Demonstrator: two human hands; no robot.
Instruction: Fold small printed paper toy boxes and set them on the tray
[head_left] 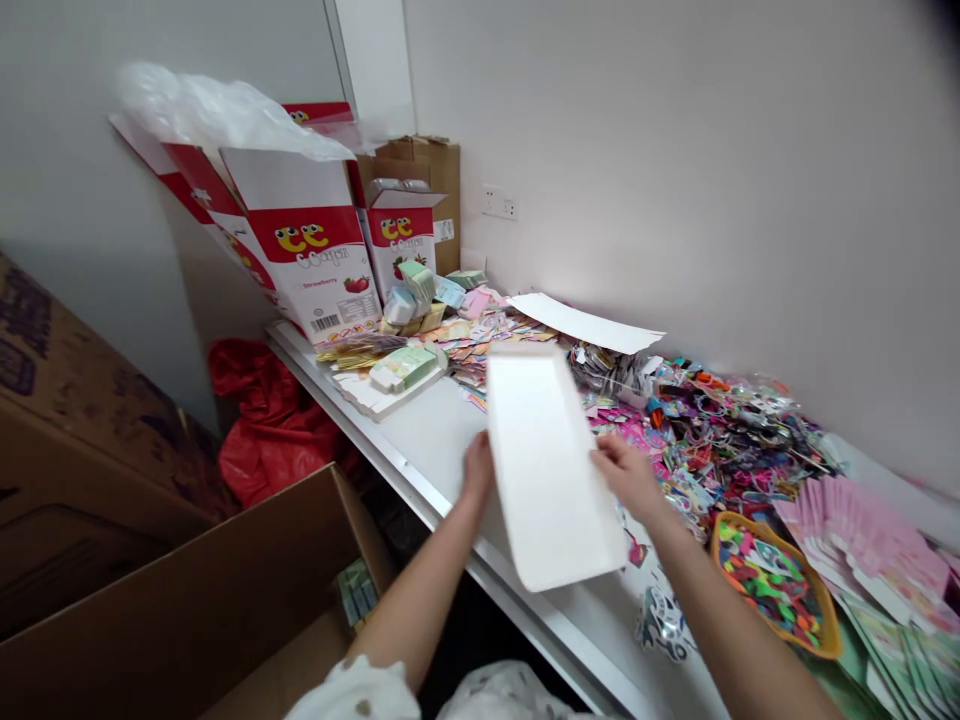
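Note:
I hold a long white flat cardboard piece [544, 465] above the white table [435, 440], tilted toward me. My left hand [477, 468] grips its left edge and my right hand [626, 475] grips its right edge, fingers closed on the card. To the right of the card lies a heap of colourful small packets and trinkets [720, 430].
Red-and-white strawberry cartons [315, 245] stand at the back left, with brown boxes [427, 170] behind. A white sheet [585, 322] leans by the wall. An orange basket [776, 585] of coloured bits and pink cards [862, 530] lie right. An open cardboard box [187, 610] and a red bag [270, 420] sit left.

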